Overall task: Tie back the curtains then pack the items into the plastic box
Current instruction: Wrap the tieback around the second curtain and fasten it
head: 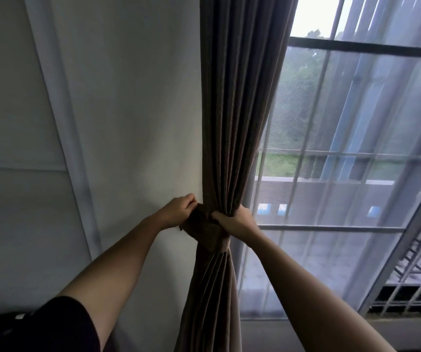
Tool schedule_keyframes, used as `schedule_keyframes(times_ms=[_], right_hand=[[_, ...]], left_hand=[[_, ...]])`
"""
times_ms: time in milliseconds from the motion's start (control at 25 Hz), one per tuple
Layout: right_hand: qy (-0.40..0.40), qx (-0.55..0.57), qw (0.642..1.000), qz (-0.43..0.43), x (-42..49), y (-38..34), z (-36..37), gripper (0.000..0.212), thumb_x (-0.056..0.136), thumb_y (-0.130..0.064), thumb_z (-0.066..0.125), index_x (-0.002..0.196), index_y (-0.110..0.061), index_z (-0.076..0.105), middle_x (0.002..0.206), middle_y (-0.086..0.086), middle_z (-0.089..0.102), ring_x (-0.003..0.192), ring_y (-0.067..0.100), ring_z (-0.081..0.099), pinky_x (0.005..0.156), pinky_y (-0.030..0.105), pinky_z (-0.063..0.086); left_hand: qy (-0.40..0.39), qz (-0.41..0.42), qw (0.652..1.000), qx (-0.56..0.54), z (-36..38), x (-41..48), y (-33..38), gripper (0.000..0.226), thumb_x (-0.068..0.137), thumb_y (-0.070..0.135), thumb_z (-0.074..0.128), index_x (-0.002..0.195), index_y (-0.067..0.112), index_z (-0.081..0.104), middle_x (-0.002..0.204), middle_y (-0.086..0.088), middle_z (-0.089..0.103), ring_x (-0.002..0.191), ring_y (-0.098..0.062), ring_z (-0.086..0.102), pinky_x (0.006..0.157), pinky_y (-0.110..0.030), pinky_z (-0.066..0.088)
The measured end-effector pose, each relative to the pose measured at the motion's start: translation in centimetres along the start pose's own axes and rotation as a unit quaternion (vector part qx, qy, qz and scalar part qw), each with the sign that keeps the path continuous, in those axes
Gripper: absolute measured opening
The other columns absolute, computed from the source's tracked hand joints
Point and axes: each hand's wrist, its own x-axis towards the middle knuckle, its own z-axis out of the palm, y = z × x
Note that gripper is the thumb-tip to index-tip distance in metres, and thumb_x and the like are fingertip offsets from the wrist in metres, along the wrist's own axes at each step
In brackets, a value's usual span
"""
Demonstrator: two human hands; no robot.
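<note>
So the brown curtain point(232, 123) hangs right at the edge of the white wall point(133, 123), on the left side of the window, and it's all bunched into one tight column of pleats. About halfway down there's a matching brown tieback point(208, 233) wrapped around the bunch. It sits at a slant, higher on the wall side and lower toward the window, and the fabric fans out again below it.

Both arms are stretched out toward it. The left hand point(177, 210) is on the wall side with its fingers curled in, pinching the upper end of the tieback right up against the wall. Can't tell if there's a hook or anything under there, the hand covers that spot. The right hand point(237, 221) is on the window side, fingers wrapped around the back of the gathered curtain just above the band. Its thumb lies across the front, touching the band's top edge. Firm grip on both sides, basically.

Behind the brown one, a sheer curtain point(331, 174) covers the glass. You can make out the dark window frame point(356, 48) and some greenery through it. A black sleeve point(52, 323) shows on the left arm at the bottom left.
</note>
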Motion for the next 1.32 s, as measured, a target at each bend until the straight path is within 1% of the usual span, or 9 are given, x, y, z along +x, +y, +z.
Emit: schedule_keyframes(times_ms=[160,240,360,560,720,880,1000,1160,1320], right_hand=[[0.008,-0.005,1.0,0.009,0.1,0.6,-0.5,0.039,0.077,-0.035,0.063,0.11,-0.015,0.061,0.104,0.008,0.065,0.095,0.025,0.061,0.086,0.042,0.054],[0.012,0.0,1.0,0.01,0.1,0.8,-0.8,0.039,0.076,-0.035,0.064,0.11,-0.016,0.062,0.106,0.009,0.065,0.096,0.026,0.061,0.086,0.043,0.054],[0.012,-0.001,1.0,0.011,0.2,1.0,-1.2,0.034,0.079,-0.031,0.063,0.109,-0.014,0.062,0.104,0.009,0.065,0.095,0.026,0.061,0.082,0.038,0.054],[0.031,0.012,0.999,0.011,0.2,1.4,-2.2,0.032,0.082,-0.025,0.064,0.109,-0.008,0.062,0.097,0.007,0.06,0.091,0.024,0.058,0.08,0.035,0.052],[0.035,0.011,0.999,0.008,0.3,1.3,-2.1,0.034,0.082,-0.027,0.065,0.109,-0.008,0.063,0.095,0.005,0.06,0.092,0.024,0.059,0.083,0.035,0.052],[0.05,0.021,0.998,0.009,0.3,1.4,-1.9,0.027,0.079,-0.027,0.065,0.099,-0.009,0.067,0.095,0.009,0.065,0.092,0.025,0.061,0.082,0.037,0.053],[0.044,0.027,0.999,0.008,0.4,1.6,-1.9,0.029,0.078,-0.03,0.065,0.101,-0.012,0.066,0.1,0.01,0.067,0.093,0.026,0.062,0.083,0.039,0.054],[0.029,0.011,1.0,0.0,0.4,1.4,-1.5,0.033,0.077,-0.034,0.063,0.103,-0.013,0.064,0.101,0.01,0.066,0.094,0.028,0.061,0.085,0.042,0.054],[0.026,0.0,1.0,0.0,0.1,1.1,-1.2,0.039,0.074,-0.037,0.063,0.106,-0.015,0.064,0.103,0.009,0.066,0.096,0.029,0.061,0.087,0.043,0.053]], left_hand=[[-0.021,0.042,0.996,0.078,-0.5,0.4,0.8,0.022,0.101,0.033,0.036,0.095,0.014,0.043,0.078,-0.007,0.055,0.07,-0.023,0.053,0.06,-0.03,0.039],[-0.063,0.048,0.993,0.084,-1.6,0.5,1.3,0.023,0.096,0.039,0.048,0.095,0.016,0.05,0.081,-0.005,0.06,0.072,-0.02,0.058,0.065,-0.033,0.047],[-0.105,0.058,0.988,0.1,-3.0,0.3,1.8,0.019,0.085,0.034,0.068,0.075,0.026,0.053,0.074,0.005,0.056,0.066,-0.009,0.052,0.061,-0.024,0.041],[-0.043,0.011,0.992,0.114,-4.1,-1.6,-1.8,0.038,0.088,0.013,0.061,0.061,0.019,0.035,0.061,0.002,0.041,0.056,-0.013,0.038,0.054,-0.024,0.029],[-0.032,-0.015,0.995,0.094,-2.3,-4.2,-3.1,0.018,0.085,0.017,0.064,0.096,0.024,0.05,0.071,0.001,0.058,0.063,-0.013,0.055,0.06,-0.028,0.046],[0.012,0.008,0.985,0.172,-0.6,-6.3,-2.2,0.023,0.085,0.025,0.057,0.068,0.032,0.042,0.067,0.012,0.047,0.067,-0.018,0.051,0.055,-0.029,0.036],[0.086,-0.003,0.979,0.187,1.5,-8.6,0.2,0.016,0.086,0.02,0.052,0.074,0.024,0.042,0.069,0.008,0.043,0.066,-0.017,0.045,0.052,-0.024,0.028],[0.154,-0.015,0.977,0.149,3.3,-10.8,2.7,0.011,0.083,0.01,0.056,0.093,0.008,0.06,0.067,-0.004,0.054,0.066,-0.029,0.057,0.057,-0.029,0.037],[0.112,-0.103,0.986,0.071,6.3,-12.7,5.5,0.003,0.087,0.009,0.05,0.088,0.011,0.048,0.067,-0.002,0.052,0.061,-0.02,0.057,0.054,-0.028,0.045]])
